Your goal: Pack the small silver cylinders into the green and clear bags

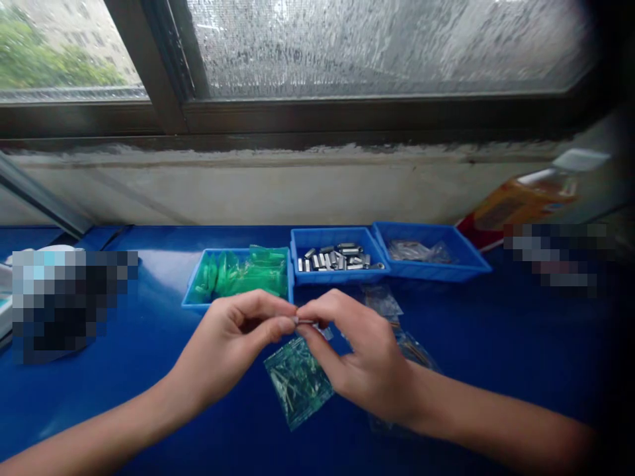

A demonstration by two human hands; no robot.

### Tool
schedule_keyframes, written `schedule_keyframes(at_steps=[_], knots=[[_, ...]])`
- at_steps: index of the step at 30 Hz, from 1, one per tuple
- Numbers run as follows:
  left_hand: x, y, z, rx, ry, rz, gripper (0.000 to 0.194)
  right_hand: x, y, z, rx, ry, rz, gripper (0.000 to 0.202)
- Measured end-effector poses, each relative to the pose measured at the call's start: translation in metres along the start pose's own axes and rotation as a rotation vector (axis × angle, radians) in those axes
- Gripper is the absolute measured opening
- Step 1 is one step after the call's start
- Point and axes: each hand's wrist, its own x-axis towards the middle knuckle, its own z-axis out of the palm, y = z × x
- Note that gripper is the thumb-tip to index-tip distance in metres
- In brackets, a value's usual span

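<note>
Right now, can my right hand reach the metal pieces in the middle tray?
Probably yes: nothing covers the metal pieces from above, though your right hand is pinching a small item.

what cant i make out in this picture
All in the head view:
Small item: tiny, mostly covered by the left hand and right hand.
Clear bags by the right wrist: partly hidden by that hand.
Bottle: label blurred.
Rightmost tray: contents blurred.
Dark left shape and dark right shape: pixelated.
</note>
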Motion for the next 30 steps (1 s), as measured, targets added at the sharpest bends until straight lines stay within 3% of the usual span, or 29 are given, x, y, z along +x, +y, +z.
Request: schedule_keyframes(at_steps=[3,7,13,20,25,28,30], knots=[[-0.015,-0.011,0.009,-0.032,-0.058,-0.062,0.017,-0.015,-0.005,-0.003,0.001,-0.112,-0.092,0.03],[-0.025,-0.026,0.018,-0.166,-0.08,-0.128,0.02,-0.026,-0.011,-0.001,-0.033,-0.197,-0.068,0.023],[-0.029,-0.026,0.016,-0.133,-0.1,-0.143,0.022,-0.026,-0.017,0.001,-0.089,-0.195,-0.016,0.011],[-0.024,-0.008,0.005,-0.079,-0.247,-0.064,0.022,-0.029,-0.014,-0.006,-0.1,-0.158,0.031,0.008],[-0.028,-0.008,0.016,-0.164,-0.219,-0.069,0.034,-0.03,-0.01,-0.007,-0.152,-0.067,0.006,0.008],[-0.036,-0.01,0.024,-0.112,-0.254,0.013,0.049,-0.032,-0.007,-0.006,-0.257,-0.035,-0.028,0.012],[-0.041,-0.008,0.024,0.056,-0.261,0.135,0.056,-0.034,-0.005,-0.007,-0.294,-0.031,-0.073,0.015]])
